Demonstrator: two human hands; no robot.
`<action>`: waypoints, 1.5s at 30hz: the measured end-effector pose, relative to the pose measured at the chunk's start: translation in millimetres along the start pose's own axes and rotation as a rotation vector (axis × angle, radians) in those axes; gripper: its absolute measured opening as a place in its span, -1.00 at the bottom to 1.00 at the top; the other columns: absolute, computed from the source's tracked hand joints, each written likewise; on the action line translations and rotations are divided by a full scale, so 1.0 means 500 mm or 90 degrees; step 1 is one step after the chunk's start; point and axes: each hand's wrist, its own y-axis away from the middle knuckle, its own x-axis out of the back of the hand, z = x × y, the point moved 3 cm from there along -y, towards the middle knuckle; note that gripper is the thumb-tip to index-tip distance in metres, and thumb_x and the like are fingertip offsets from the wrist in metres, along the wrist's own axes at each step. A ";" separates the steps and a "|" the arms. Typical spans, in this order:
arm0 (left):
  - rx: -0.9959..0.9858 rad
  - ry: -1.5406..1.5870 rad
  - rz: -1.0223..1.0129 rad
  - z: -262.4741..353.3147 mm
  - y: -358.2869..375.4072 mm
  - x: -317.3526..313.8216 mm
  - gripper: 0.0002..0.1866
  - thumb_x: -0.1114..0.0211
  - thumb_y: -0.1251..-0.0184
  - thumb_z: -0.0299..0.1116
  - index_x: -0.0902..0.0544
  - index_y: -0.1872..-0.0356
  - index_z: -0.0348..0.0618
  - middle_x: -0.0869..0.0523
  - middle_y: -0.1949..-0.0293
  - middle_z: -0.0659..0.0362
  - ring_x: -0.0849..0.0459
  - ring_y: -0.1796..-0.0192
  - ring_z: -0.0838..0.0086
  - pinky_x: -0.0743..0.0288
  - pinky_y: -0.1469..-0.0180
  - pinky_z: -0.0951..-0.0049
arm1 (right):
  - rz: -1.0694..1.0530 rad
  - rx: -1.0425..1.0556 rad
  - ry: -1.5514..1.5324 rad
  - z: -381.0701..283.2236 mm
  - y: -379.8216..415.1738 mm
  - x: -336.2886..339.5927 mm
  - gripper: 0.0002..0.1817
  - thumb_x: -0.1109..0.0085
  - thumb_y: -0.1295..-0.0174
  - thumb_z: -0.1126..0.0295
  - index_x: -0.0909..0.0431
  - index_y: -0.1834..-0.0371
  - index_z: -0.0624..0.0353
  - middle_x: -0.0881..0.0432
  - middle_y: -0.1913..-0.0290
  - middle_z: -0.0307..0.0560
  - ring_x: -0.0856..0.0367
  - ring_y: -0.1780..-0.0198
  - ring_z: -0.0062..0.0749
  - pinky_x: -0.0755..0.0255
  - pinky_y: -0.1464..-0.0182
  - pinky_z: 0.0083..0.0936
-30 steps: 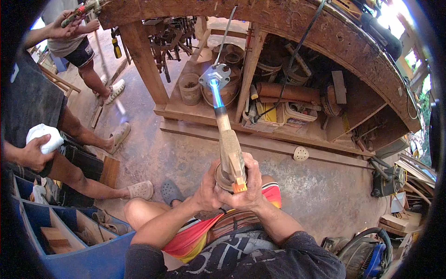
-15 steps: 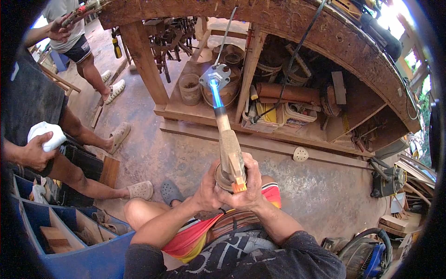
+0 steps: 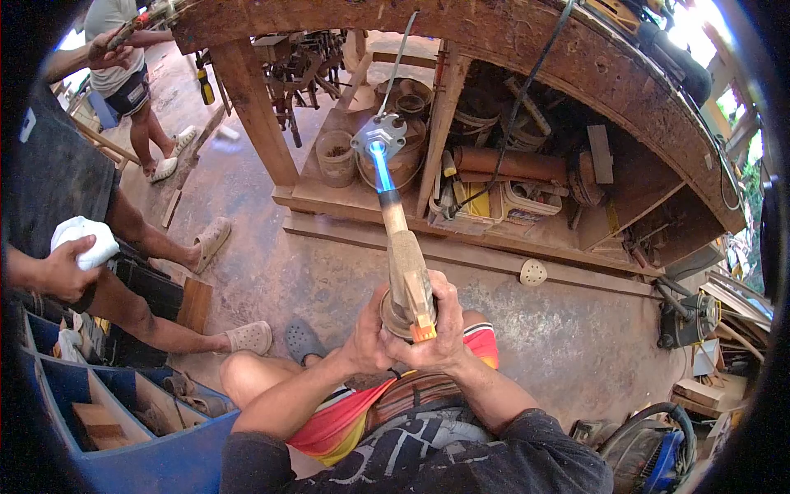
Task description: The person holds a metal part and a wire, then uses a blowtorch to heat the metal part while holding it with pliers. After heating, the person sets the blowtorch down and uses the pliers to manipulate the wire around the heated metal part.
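Note:
A blowtorch [image 3: 405,263] with an orange trigger points away from me, its lit blue flame [image 3: 382,169] meeting a small metal plate [image 3: 377,134]. That plate has notched corners and hangs from a thin metal wire [image 3: 401,62] below the bench edge. My left hand [image 3: 369,337] is wrapped round the torch's canister from the left side. From the right, my right hand [image 3: 441,325] closes on the torch body beside the trigger. Most of the canister is hidden between my hands.
A wooden workbench [image 3: 527,33] spans the front, with buckets and a plastic container [image 3: 336,160] on its lower shelf. At left, a co-worker's hand [image 3: 70,267] holds a white item. A blue divided box [image 3: 164,449] stands lower left; a machine with a hose [image 3: 646,453] sits lower right.
The person in the background has shifted their legs and feet to the left. My hands and the torch stay nearly still, flame still on the plate.

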 end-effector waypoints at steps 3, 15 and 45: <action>0.006 0.011 -0.003 -0.002 0.002 0.001 -0.16 -0.29 -0.27 -0.38 -0.10 -0.54 -0.24 -0.53 -0.25 -0.09 -0.60 -0.28 0.18 -0.45 -0.35 0.16 | 0.000 0.004 0.002 -0.002 -0.001 0.000 -0.10 -0.57 0.20 0.45 -0.29 -0.30 0.28 -0.56 -0.08 0.22 -0.64 -0.03 0.07 -0.53 -0.08 -0.16; 0.001 -0.023 0.000 0.005 0.003 0.005 -0.27 -0.12 -0.50 -0.15 -0.10 -0.53 -0.30 -0.52 -0.28 -0.13 -0.59 -0.30 0.13 -0.44 -0.36 0.15 | 0.006 0.018 0.006 -0.009 -0.002 -0.001 -0.10 -0.56 0.20 0.46 -0.29 -0.31 0.28 -0.56 -0.09 0.24 -0.64 -0.04 0.08 -0.53 -0.08 -0.15; 0.054 -0.010 -0.005 0.003 0.004 0.002 -0.17 -0.29 -0.25 -0.33 -0.12 -0.52 -0.27 -0.52 -0.27 -0.10 -0.59 -0.30 0.15 -0.44 -0.37 0.14 | -0.021 0.039 0.060 0.009 0.012 -0.003 0.01 -0.64 0.15 0.26 -0.21 -0.36 0.36 -0.46 -0.12 0.21 -0.56 -0.07 -0.02 -0.46 -0.08 -0.16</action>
